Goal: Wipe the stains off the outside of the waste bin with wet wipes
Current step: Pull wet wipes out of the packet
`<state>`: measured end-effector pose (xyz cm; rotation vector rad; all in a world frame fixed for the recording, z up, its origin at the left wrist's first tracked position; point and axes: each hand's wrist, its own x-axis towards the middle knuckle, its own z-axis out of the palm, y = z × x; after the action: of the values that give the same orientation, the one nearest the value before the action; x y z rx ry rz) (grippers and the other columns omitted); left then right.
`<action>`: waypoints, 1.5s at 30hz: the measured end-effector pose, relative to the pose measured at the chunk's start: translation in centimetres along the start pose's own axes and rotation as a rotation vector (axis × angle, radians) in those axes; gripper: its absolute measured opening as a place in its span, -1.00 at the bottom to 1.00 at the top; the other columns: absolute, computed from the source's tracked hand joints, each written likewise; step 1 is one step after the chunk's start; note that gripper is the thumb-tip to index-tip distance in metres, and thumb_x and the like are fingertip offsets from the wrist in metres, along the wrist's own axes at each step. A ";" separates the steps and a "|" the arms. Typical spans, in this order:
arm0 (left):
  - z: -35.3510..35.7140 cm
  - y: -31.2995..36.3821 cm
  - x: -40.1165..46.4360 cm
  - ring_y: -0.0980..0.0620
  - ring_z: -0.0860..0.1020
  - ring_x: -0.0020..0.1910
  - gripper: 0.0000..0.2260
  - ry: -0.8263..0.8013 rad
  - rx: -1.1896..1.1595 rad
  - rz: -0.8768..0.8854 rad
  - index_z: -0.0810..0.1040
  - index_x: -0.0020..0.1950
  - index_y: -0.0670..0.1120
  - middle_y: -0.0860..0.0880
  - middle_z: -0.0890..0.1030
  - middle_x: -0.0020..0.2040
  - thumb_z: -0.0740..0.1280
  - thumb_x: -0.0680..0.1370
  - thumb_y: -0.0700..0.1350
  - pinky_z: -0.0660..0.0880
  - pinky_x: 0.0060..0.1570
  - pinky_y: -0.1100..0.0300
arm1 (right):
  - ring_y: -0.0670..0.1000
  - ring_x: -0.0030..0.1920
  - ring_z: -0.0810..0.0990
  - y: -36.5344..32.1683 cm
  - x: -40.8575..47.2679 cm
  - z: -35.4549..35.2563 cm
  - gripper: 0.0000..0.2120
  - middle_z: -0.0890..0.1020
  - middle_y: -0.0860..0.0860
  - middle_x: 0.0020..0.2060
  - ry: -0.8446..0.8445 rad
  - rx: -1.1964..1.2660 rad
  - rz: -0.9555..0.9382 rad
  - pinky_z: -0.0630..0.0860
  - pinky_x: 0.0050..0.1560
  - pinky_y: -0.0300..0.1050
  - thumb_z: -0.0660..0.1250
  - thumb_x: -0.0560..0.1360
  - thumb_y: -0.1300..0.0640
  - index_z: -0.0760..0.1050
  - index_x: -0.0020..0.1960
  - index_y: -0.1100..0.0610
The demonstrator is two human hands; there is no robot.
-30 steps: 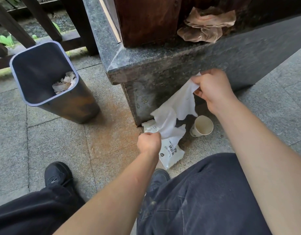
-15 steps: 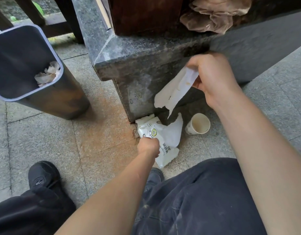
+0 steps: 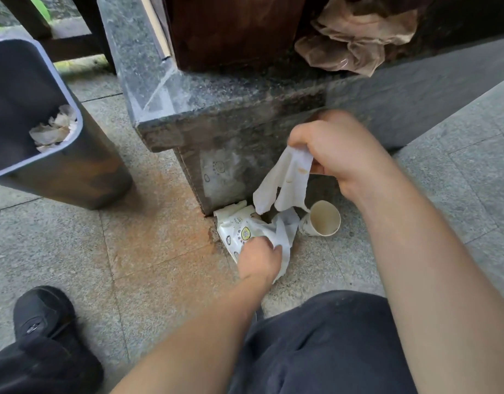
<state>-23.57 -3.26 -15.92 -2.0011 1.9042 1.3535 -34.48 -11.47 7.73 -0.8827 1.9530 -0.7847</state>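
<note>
While the waste bin (image 3: 60, 155) sits off at the left on the floor tiles (image 3: 148, 280), well apart from both hands, its far side is cut off by the frame edge, so only part of the rim and one rust-brown stained wall show. Just the one bin, with a clump of crumpled used wipes (image 3: 53, 129) inside; can't count them, they're mashed together.

Wet wipes: one loose wipe (image 3: 284, 183) hangs from the right hand (image 3: 344, 155), fingers curled round its top edge, and it's got a couple of small yellowish marks on it. One pack of wet wipes (image 3: 239, 231) lies on the floor right at the corner of the stone ledge (image 3: 216, 109), with another wipe (image 3: 284, 234) sticking out of it. The left hand (image 3: 259, 257) is down on the pack, fingers curled at that wipe; whether it's actually pinching the wipe or just pressing the pack I can't tell, the knuckles hide it. The print on the pack is too small to read.

One paper cup (image 3: 321, 220) lies tipped on its side just beside the pack. Up on the ledge there's a crumpled brown paper bag (image 3: 355, 44) next to a dark wooden post (image 3: 230, 29). One black shoe (image 3: 43, 314) shows bottom left, and dark trousers (image 3: 330, 345) fill the bottom.
</note>
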 end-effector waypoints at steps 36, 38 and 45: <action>0.1 -4.2 -1.5 -0.05 0.64 -0.38 -0.92 0.221 -0.931 -0.041 0.57 -0.10 -0.02 -0.05 0.63 -0.29 0.37 0.58 -0.07 0.47 -0.52 0.13 | 0.18 -0.09 0.70 0.7 1.1 -0.2 -0.70 0.69 0.17 -0.13 -0.024 -0.138 -0.016 0.61 -0.01 0.33 0.36 0.26 0.05 0.58 -0.07 0.18; 1.5 -6.4 -3.0 -0.09 0.65 -0.39 -0.92 0.274 -0.972 -0.250 0.53 -0.08 -0.11 -0.10 0.64 -0.32 0.33 0.60 -0.15 0.48 -0.49 0.08 | 0.20 -0.09 0.69 0.6 1.0 0.0 -0.69 0.69 0.20 -0.11 -0.017 -0.117 -0.015 0.61 -0.01 0.34 0.36 0.25 0.06 0.58 -0.08 0.21; 3.2 -8.8 -2.3 -0.07 0.53 -0.43 -0.94 0.082 -0.953 -0.501 0.58 -0.04 -0.20 -0.11 0.60 -0.41 0.33 0.56 -0.23 0.44 -0.40 0.13 | 0.18 -0.07 0.70 0.5 1.0 1.1 -0.72 0.70 0.18 -0.12 -0.060 -0.074 -0.008 0.61 0.04 0.28 0.37 0.25 0.09 0.60 -0.09 0.20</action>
<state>-17.63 2.47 -20.88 -2.6384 0.6348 2.2355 -34.10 -12.26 6.41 -0.9483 1.9374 -0.6871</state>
